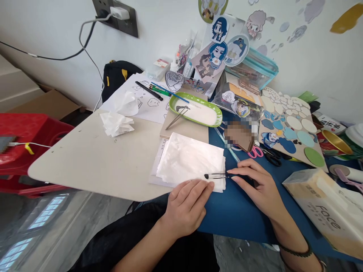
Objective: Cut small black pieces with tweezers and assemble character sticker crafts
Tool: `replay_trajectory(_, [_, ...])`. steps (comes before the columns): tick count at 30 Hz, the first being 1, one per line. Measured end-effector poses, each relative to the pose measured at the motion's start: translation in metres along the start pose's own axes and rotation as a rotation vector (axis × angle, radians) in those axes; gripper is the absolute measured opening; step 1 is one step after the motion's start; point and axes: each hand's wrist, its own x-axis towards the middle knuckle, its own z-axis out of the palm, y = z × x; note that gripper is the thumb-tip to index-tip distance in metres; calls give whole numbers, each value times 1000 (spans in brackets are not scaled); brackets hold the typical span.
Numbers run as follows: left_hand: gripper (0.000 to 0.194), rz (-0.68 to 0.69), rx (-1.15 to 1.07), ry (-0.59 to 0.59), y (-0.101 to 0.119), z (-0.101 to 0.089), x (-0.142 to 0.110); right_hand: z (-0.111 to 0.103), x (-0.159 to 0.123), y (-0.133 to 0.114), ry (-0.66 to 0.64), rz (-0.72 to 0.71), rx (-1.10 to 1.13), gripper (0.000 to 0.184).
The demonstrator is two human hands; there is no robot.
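A stack of white, tissue-like sheets [188,153] lies at the table's front edge. My left hand [187,207] rests on its near edge, fingers stretched out and close together, holding nothing. From the right, my right hand [256,187] grips a pair of slim tweezers [219,175] between thumb and fingers. At the tweezers' tips is a small black piece [207,176], on or just above the sheets; I cannot tell whether it is pinched. Behind the stack, a second pair of tweezers [177,118] leans on a green-rimmed dish [220,118] of white liquid.
A blue brush [170,92] lies across the dish. Crumpled tissues [117,124] are at the left. To the right are pink scissors [256,152], a board of coloured cut-outs [295,132] and a tissue pack [320,211]. A red stool [28,128] stands beside the table.
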Motion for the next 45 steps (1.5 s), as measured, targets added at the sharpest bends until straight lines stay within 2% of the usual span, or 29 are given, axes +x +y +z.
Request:
replay_trajectory(12, [39,3,4,16,0,1,0,2,0,-3,42,-25,-8,16])
replay_trajectory(15, [39,12,3,28,-1,3,-1,1,-2,-1,110,-34,5,20])
replay_trajectory(17, [39,20,2,31,-1,3,-2,0,-5,0,200,-54,-4,25])
replay_trajectory(21, [39,23,5,22,-1,2,-2,-2,-17,-3,351,-236,-204,47])
replay_trajectory(25, [39,27,9,12,-1,1,-1,-2,-24,-10,309,-485,-490,63])
replay_trajectory(28, [39,30,14,11,-2,2,-1,-1,-26,-11,304,-566,-583,64])
replay_trajectory(31, [39,32,16,17,-2,3,-2,-2,-29,-9,297,-540,-592,65])
replay_trajectory(34, [39,35,11,27,-3,4,-3,-3,-35,-6,305,-429,-521,63])
replay_trajectory(37, [40,41,3,32,-3,5,-3,0,-38,-9,328,-259,-358,48])
replay_trajectory(40, [40,50,2,27,-4,5,-4,5,-34,-15,254,-106,-214,30])
replay_trajectory(45, [41,46,-6,18,-4,6,-4,9,-25,-17,173,-61,-154,21])
